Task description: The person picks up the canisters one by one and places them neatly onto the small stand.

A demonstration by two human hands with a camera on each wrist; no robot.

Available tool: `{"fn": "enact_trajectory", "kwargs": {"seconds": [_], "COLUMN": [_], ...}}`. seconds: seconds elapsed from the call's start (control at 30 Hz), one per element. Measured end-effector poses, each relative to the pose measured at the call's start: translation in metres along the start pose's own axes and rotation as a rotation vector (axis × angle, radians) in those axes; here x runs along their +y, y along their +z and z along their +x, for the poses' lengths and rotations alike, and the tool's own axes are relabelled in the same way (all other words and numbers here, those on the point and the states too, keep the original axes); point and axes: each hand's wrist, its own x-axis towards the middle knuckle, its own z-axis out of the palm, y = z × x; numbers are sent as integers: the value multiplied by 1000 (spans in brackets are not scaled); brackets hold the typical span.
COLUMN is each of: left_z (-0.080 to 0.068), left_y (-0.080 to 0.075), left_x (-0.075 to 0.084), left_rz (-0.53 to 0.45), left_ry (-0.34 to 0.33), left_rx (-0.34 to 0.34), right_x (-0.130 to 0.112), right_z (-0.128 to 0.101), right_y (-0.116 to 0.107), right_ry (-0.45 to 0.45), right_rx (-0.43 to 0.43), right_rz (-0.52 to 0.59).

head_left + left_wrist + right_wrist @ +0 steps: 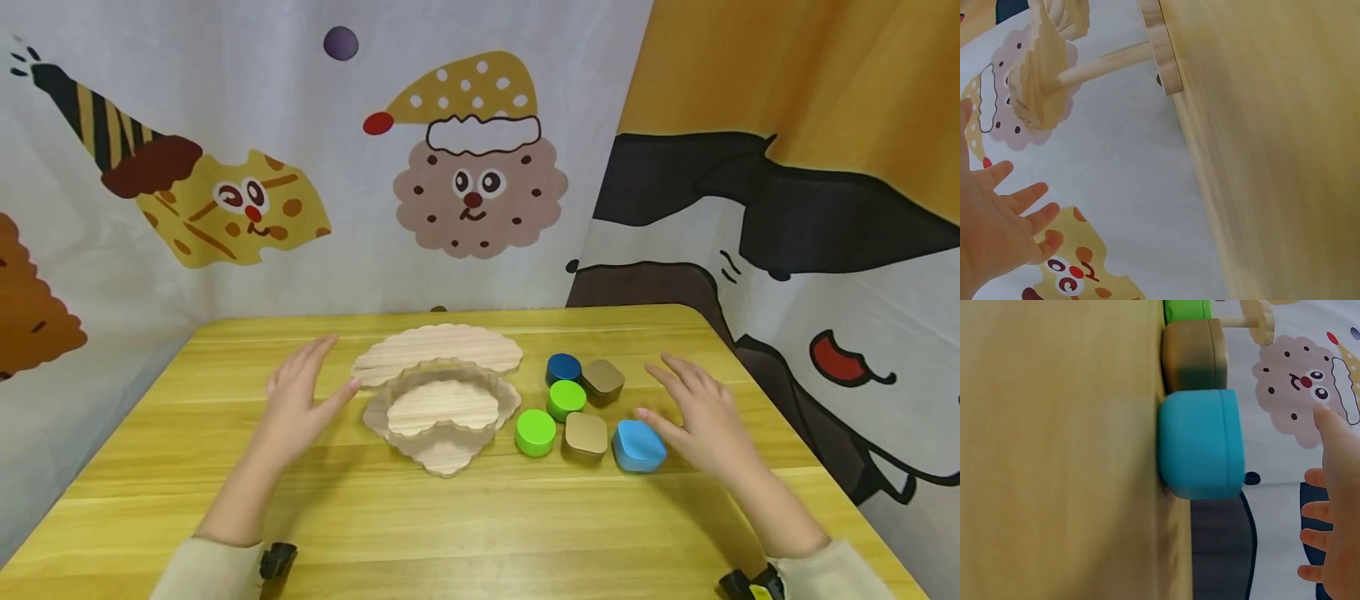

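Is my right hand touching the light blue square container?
Apart. The right wrist view shows it: a stretch of printed curtain is visible between your right hand and the light blue square container.

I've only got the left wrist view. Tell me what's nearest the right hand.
Observer: In the head view, the light blue box is nearest the right hand.
Operator: Tell me whether the hand is gripping it.
Observer: It isn't; the right wrist view shows the fingers apart from the box.
Operator: Now say what stands beside that box.
Observer: A gold box, just to its left in the head view.
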Motion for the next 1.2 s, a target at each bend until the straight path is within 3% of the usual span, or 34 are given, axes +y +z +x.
{"fn": "enact_trajectory", "kwargs": {"seconds": [0.53, 0.9, 1.2], "left_z": [6, 8, 6], "left_y": [20, 32, 37], "left_x": [-2, -4, -6], "left_rz": [-242, -315, -331], "left_ry": [-145, -194, -227], "left_rx": [-30, -49, -58], "right_x": [1, 11, 17], "right_z": [-21, -32, -36], "right_y": [18, 30, 38], "right_ry": [25, 28, 36], "right_rx": [-108, -101, -114], "right_rz": [266, 381, 408]}}
